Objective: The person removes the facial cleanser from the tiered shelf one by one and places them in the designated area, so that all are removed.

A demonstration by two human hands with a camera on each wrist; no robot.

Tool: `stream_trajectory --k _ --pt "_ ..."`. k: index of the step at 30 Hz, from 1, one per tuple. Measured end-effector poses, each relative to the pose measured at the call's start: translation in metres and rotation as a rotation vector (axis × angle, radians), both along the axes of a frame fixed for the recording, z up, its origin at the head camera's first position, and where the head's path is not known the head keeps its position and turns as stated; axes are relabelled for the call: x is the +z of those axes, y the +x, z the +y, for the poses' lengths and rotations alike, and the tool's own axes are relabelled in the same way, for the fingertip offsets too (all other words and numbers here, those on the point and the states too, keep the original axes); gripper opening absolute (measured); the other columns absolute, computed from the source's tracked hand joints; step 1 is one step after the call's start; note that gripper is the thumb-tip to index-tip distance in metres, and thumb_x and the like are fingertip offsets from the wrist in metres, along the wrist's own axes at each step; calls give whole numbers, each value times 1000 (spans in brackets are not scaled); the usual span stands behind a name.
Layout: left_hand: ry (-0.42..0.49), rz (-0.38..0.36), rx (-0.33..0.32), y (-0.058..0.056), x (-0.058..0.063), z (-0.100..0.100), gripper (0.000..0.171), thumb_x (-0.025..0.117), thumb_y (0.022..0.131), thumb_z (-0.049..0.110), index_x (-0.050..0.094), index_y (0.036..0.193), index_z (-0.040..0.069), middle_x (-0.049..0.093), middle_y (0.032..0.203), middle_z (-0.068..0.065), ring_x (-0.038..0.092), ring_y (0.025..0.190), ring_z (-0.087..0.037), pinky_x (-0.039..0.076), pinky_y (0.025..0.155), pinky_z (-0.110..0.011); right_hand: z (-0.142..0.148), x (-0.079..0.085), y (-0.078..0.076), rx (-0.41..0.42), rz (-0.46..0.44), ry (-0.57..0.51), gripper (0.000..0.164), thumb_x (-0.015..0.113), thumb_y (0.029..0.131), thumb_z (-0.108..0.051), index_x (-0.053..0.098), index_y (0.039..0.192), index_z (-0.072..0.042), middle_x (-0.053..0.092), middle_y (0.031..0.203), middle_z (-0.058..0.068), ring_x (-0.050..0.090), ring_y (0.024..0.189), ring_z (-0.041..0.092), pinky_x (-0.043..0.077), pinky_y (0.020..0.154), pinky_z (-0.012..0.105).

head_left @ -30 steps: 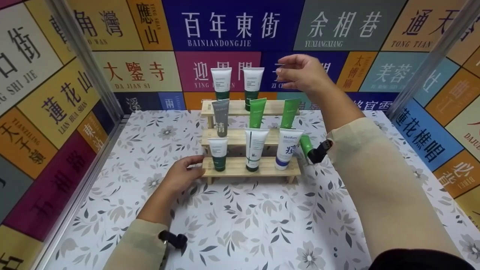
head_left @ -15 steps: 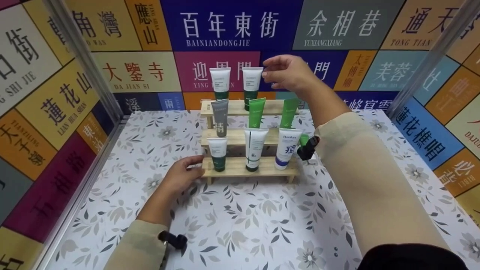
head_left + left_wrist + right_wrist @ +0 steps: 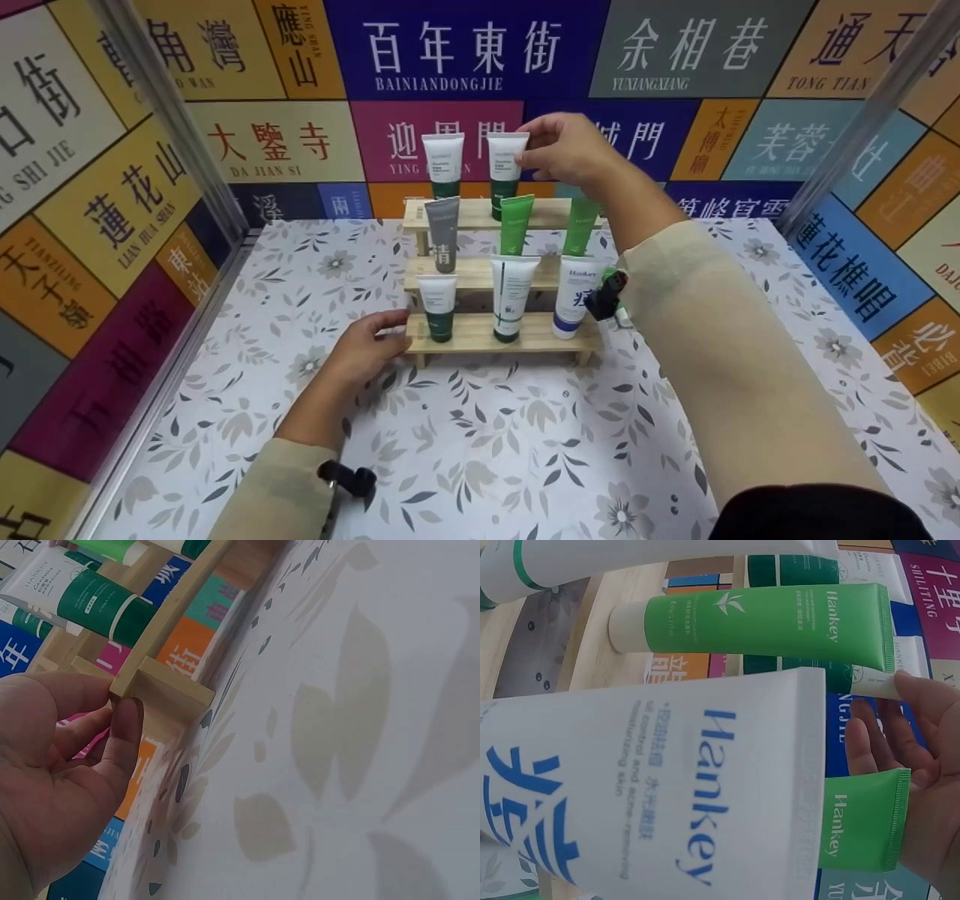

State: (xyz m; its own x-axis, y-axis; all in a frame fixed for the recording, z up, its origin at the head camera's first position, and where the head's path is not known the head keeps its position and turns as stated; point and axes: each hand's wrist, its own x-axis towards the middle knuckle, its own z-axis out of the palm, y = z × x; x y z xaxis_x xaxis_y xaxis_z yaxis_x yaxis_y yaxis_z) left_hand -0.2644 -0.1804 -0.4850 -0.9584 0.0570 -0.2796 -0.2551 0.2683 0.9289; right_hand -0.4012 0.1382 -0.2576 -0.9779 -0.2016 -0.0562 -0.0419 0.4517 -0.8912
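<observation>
A three-step wooden display rack (image 3: 502, 343) bears several upright squeeze tubes. My left hand (image 3: 369, 346) pinches the left end of its lowest step between thumb and fingers, as the left wrist view shows close up. My right hand (image 3: 570, 152) is at the top step, its thumb over the right edge of a white and dark-green tube (image 3: 505, 166) and its index finger partly hidden behind that tube's upper end. In the right wrist view, this tube (image 3: 866, 680) appears beyond the green tubes, with the thumb on its end. A matching tube (image 3: 444, 161) stands to its left.
The middle step holds a grey tube (image 3: 445, 232) and two green tubes (image 3: 516, 225). On the lowest step are a small white-green tube (image 3: 438, 307), a taller white tube (image 3: 512, 296) and a white-blue tube (image 3: 572, 296). Behind my right wrist camera, another green tube is mostly hidden.
My right hand has moved left from beyond the top step's right side to the nearer white and dark-green tube, and now grips its upper edge. The left hand stays on the rack.
</observation>
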Motion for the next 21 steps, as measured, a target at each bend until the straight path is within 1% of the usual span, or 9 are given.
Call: stream_trajectory --k 3,7,10,12,19,21 --pt "5 -2 6 -1 -1 1 50 68 102 17 61 151 19 59 156 -3 66 131 -22 56 106 -35 0 0 0 -2 3 15 32 75 100 -14 70 132 -19 72 132 2 68 117 20 58 96 31" --pt "-13 -3 2 -1 -1 2 50 69 102 18 61 150 21 58 157 -1 64 135 -22 52 112 -38 4 1 -1 -1 37 26 31 75 100 -12 70 130 -17 72 128 3 68 113 19 58 93 30" --pt "-22 6 -2 -1 0 1 50 69 101 19 61 151 21 57 158 -2 61 139 -24 49 116 -41 10 2 -1 -1 73 26 31 75 100 -13 70 130 -15 72 126 2 68 112 19 58 98 34" --pt "-26 12 -5 -1 0 1 50 69 101 19 61 151 21 56 159 -2 60 140 -25 48 117 -43 15 2 -1 -12 79 10 30 75 100 -14 70 130 -15 72 125 2 67 112 18 58 102 37" --pt "-30 -12 -5 0 0 -1 51 69 102 20 59 152 22 55 161 -1 60 141 -24 48 118 -43 41 1 0 -82 74 -67 34 77 99 -17 70 132 -18 71 129 0 65 115 18 57 105 39" --pt "-31 -14 -3 0 0 -1 51 69 102 20 60 152 22 55 160 -1 60 141 -24 48 118 -43 49 0 1 -98 72 -83 35 77 99 -18 69 134 -19 70 131 -1 64 118 18 56 108 40"
